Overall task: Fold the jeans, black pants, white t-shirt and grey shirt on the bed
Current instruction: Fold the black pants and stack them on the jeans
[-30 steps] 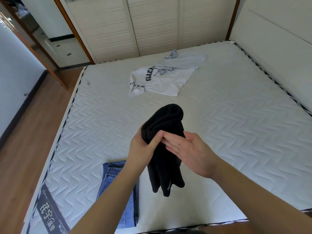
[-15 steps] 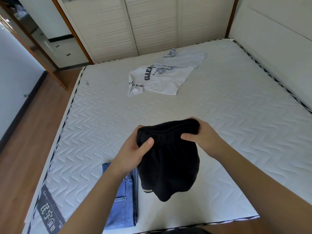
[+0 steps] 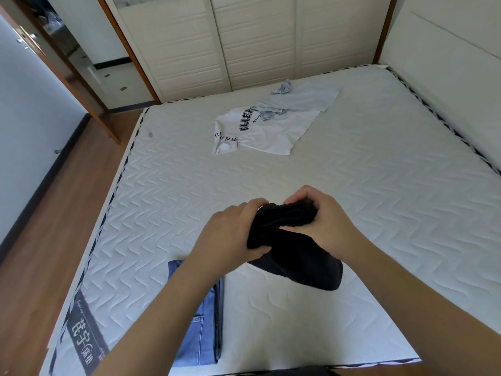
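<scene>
Head view: both hands hold the bunched black pants [image 3: 295,248] above the near part of the bed [image 3: 379,213]. The left hand [image 3: 230,234] grips the pants' left end, thumb underneath; the right hand [image 3: 322,221] curls over the top edge, its fingertips buried in cloth. The folded jeans [image 3: 200,327] lie at the bed's near edge, partly hidden by the left forearm. On the bed's far side the grey shirt [image 3: 301,100] overlaps the white t-shirt [image 3: 265,131], covering part of its lettering.
</scene>
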